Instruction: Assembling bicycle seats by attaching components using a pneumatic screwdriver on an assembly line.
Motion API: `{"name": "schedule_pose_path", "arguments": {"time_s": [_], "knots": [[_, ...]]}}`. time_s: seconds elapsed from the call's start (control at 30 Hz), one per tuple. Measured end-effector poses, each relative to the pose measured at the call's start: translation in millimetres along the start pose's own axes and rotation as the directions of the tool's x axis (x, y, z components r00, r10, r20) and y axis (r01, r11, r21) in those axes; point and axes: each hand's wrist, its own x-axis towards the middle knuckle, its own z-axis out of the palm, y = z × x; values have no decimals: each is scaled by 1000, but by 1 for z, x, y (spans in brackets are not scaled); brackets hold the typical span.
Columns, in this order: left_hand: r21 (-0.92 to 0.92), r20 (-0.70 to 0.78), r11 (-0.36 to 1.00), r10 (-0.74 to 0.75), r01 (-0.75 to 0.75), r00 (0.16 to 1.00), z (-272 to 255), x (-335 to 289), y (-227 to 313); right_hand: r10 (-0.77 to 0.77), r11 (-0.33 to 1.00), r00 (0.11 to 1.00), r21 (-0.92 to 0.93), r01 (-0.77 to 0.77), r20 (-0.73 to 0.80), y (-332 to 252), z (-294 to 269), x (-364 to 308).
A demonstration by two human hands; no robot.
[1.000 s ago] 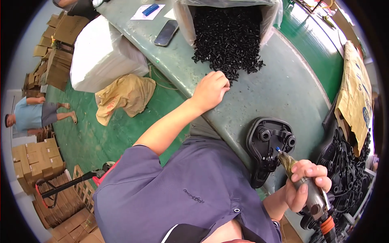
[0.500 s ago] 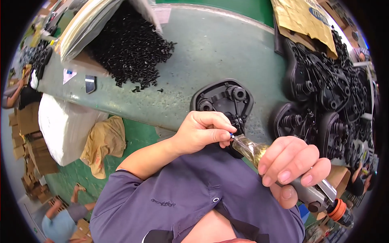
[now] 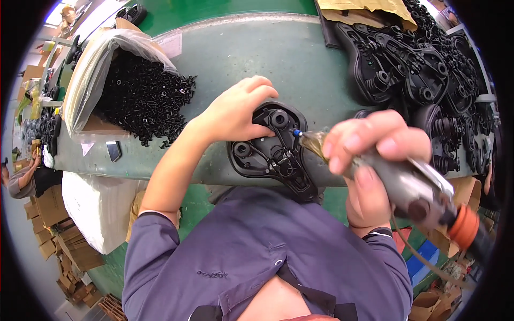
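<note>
A black bicycle saddle (image 3: 261,170) lies underside up at the near edge of the bench, its narrow nose toward me. My left hand (image 3: 241,107) grips its far rim, thumb over the inner side and fingers around the outside. My right hand (image 3: 375,155) is wrapped around a silver air screwdriver (image 3: 407,187) with an orange ring at its back end. The driver's taped nose ends in a blue tip (image 3: 297,132), which points at the saddle's right side. Whether the tip touches the saddle, I cannot tell.
At the left, an open lined box (image 3: 80,115) spills black screws (image 3: 147,101) onto the green bench (image 3: 235,59). A dark flat object (image 3: 113,151) lies by the bench edge. More black saddles (image 3: 396,69) are heaped at the right. White wrapped bundle (image 3: 88,214) stands below left.
My left hand has gone from the driver's tip to the saddle's far rim. The saddle has turned and come nearer to me. The driver's tip now points at the saddle.
</note>
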Motion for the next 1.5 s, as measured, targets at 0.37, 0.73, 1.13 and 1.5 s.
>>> {"name": "schedule_pose_path", "arguments": {"time_s": [0.37,0.73,1.13,1.5], "knots": [[-454,-125,883,71,-121,990,46,7,-31,41,996,991,75,-51,127,66,4,20],[-428,-366,867,94,-257,926,72,-3,-40,157,987,983,-28,-155,99,103,24,13],[-471,-258,863,60,-180,964,57,-13,-18,86,996,995,-41,-84,59,80,22,3],[-499,-406,838,-451,221,795,-83,73,-155,12,967,975,-244,-67,-221,3,-29,-73]]}}
